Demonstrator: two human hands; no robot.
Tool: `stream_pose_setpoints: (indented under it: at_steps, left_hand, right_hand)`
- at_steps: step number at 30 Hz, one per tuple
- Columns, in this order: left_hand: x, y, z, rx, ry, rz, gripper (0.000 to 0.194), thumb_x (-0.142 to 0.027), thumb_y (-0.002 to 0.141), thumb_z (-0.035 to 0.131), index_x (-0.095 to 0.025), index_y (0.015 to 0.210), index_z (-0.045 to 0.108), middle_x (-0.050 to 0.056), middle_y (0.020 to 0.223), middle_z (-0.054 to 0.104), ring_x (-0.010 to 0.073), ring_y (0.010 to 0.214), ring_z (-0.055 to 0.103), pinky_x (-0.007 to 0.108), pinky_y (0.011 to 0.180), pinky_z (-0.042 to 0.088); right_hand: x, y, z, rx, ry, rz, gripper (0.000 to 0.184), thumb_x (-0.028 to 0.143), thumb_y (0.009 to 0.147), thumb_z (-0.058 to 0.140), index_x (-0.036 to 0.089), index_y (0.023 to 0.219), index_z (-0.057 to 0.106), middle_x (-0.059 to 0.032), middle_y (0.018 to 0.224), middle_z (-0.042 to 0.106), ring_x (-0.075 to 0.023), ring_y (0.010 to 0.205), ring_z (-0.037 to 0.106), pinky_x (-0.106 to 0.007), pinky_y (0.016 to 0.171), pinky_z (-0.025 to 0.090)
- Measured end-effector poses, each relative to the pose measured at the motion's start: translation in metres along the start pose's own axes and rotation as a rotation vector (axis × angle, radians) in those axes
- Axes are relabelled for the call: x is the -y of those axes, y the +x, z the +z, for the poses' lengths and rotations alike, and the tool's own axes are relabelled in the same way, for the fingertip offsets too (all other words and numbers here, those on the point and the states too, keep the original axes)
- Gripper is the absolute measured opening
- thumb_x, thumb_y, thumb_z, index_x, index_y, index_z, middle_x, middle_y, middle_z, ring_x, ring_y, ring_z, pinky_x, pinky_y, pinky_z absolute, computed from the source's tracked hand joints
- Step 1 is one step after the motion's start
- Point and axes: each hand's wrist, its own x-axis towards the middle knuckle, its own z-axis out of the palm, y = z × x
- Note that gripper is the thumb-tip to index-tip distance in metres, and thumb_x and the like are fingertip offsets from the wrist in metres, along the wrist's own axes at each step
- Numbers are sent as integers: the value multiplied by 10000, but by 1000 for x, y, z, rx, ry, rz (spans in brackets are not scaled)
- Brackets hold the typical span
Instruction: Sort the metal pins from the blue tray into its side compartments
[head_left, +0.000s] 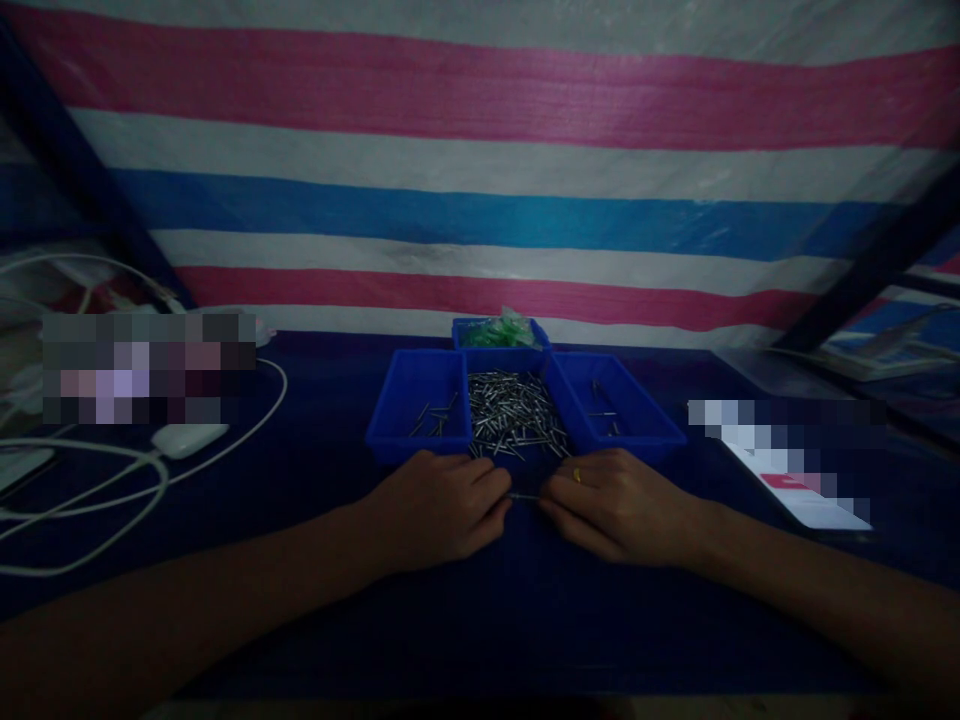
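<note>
Both hands (525, 505); thin rod (524, 496)

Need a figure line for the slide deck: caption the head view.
Two bare hands hold a thin metallic rod between them, before blue plastic bins and a pile of slim silvery metal pins.

1. We note a pink, white and blue striped sheet (480, 218) behind the dark blue table (315, 630).
2. Left side: we record looped white cables (286, 385), one meeting a white plastic block (189, 439).
3. Right side: we log a lit phone (795, 498) lying flat, partly pixelated.
4. Dark post (82, 150) slants at left.
</note>
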Motion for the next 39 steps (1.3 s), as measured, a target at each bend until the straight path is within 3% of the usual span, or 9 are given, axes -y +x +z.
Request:
stream_pose_setpoints:
  at_steps: [17,39]
  left_hand:
    - [0,-1,1,-209,71,145,265,-257,886,332,-169,670,458,-30,547,514,109,474,482,219,408,270]
    - [2,-1,3,-225,86,176,331,-267,902,317,-171,605,427,-30,469,482,110,409,449,238,384,236]
  right_hand:
    - [-5,0,-1,107,-46,-60,267,224,897,300,156,729,496,0,604,497,-104,528,432,-248,503,313]
    - [-4,-2,1,72,-67,-94,276,220,899,306,157,712,499,-2,605,488,-108,542,424,-255,511,316]
